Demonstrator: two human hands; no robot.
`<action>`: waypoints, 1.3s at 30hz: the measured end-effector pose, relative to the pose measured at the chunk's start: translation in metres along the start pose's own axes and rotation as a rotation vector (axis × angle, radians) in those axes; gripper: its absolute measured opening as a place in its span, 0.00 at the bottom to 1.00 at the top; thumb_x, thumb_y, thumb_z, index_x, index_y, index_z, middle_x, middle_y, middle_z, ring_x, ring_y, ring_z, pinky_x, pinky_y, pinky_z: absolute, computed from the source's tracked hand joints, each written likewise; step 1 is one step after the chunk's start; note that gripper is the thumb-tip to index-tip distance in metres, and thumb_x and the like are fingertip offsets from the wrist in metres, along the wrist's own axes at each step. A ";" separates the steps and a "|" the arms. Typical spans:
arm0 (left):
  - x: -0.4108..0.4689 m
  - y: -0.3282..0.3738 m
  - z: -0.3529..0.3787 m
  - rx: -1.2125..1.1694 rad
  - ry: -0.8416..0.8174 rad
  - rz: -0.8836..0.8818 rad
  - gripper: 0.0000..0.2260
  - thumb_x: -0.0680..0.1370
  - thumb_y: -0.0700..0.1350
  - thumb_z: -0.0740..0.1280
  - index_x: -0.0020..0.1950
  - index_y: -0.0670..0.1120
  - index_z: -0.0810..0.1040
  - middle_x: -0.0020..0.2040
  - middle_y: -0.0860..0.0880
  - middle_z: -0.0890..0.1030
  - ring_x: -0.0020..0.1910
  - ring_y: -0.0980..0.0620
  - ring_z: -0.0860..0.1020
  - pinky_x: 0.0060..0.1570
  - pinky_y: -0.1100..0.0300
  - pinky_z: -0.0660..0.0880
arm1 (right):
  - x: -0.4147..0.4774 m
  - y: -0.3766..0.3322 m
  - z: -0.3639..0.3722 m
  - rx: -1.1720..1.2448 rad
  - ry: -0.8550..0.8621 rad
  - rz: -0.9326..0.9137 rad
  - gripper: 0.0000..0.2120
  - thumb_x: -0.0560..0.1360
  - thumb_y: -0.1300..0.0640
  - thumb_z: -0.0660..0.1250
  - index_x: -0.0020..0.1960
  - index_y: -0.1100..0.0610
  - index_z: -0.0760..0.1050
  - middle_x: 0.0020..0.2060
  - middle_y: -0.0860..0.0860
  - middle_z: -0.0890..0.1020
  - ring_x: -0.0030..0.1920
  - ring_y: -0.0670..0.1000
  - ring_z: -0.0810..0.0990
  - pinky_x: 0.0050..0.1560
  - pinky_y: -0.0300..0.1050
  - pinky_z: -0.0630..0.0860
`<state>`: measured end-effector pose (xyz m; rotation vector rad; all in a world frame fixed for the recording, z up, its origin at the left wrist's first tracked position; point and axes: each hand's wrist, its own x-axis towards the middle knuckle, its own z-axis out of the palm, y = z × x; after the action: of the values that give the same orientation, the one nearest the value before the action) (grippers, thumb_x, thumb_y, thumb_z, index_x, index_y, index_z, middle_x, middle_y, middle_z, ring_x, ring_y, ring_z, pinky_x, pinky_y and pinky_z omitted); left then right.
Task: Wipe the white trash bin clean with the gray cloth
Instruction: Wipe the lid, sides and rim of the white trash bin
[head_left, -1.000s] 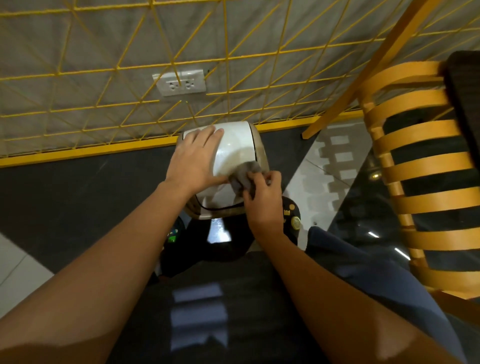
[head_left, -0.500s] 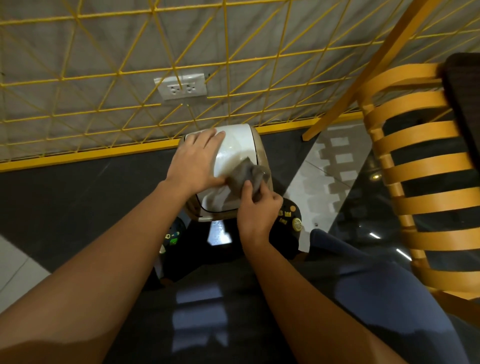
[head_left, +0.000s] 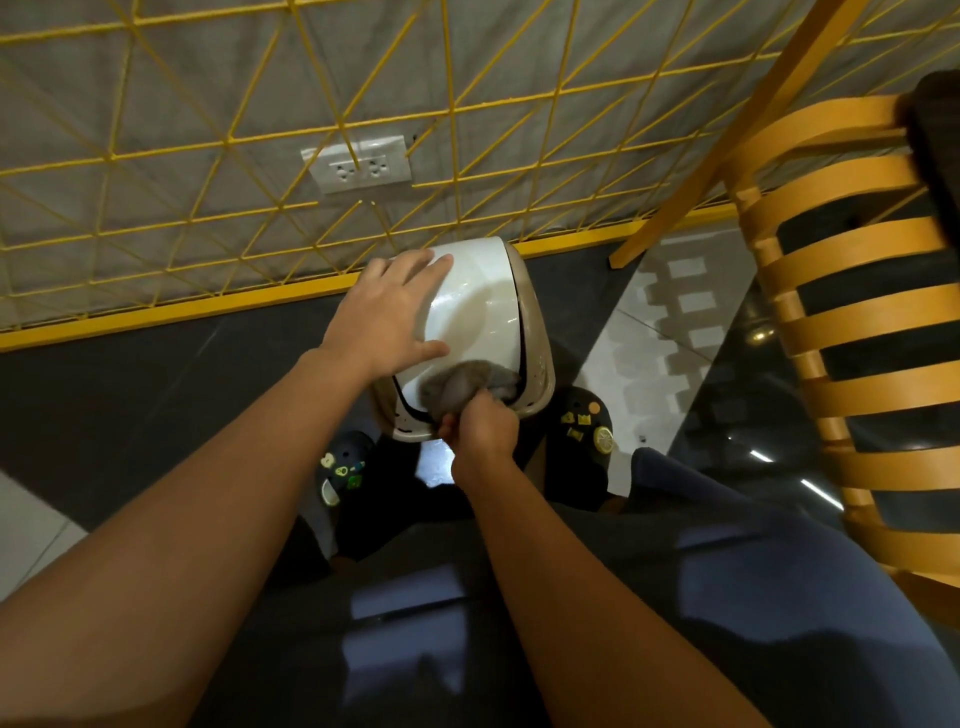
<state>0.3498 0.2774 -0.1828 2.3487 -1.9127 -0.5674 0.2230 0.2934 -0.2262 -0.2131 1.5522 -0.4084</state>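
The white trash bin (head_left: 483, 306) stands on the dark floor against the yellow wire wall, seen from above, its glossy white lid inside a beige rim. My left hand (head_left: 389, 312) lies flat on the lid's left side, fingers spread, holding nothing. My right hand (head_left: 483, 428) is closed on the bunched gray cloth (head_left: 462, 387), which presses on the lid's near edge. The cloth hides part of that edge.
A yellow wire grid (head_left: 457, 119) with a wall socket (head_left: 358, 165) runs behind the bin. A wooden slatted chair (head_left: 852, 332) stands close on the right, one leg slanting toward the wall. My dark clogs (head_left: 584, 431) flank the bin.
My right hand has drawn the cloth back from the lid's right-centre to its near edge. My left hand has spread its fingers and stays on the lid. The view has shifted lower.
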 end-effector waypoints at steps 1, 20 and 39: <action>0.000 0.000 -0.001 -0.003 -0.001 0.000 0.41 0.68 0.54 0.73 0.75 0.50 0.56 0.74 0.49 0.60 0.68 0.43 0.61 0.67 0.52 0.61 | 0.002 -0.003 0.000 0.026 0.014 -0.015 0.15 0.80 0.56 0.54 0.60 0.63 0.73 0.32 0.56 0.77 0.26 0.49 0.72 0.24 0.38 0.69; 0.001 0.001 0.000 0.016 0.014 0.004 0.40 0.68 0.52 0.74 0.75 0.49 0.57 0.73 0.48 0.61 0.66 0.43 0.63 0.66 0.53 0.61 | 0.001 -0.005 0.006 0.293 -0.199 0.090 0.17 0.80 0.62 0.46 0.63 0.61 0.67 0.31 0.53 0.71 0.16 0.43 0.63 0.16 0.31 0.58; -0.001 0.001 0.006 -0.021 0.054 -0.005 0.39 0.68 0.51 0.74 0.74 0.49 0.59 0.73 0.48 0.62 0.66 0.43 0.63 0.68 0.53 0.60 | 0.002 -0.016 -0.004 0.451 -0.400 0.260 0.17 0.79 0.64 0.45 0.38 0.59 0.68 0.17 0.48 0.66 0.14 0.42 0.60 0.13 0.32 0.56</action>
<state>0.3472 0.2789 -0.1880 2.3318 -1.8696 -0.5160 0.2174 0.2783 -0.2223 0.2439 1.0446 -0.4659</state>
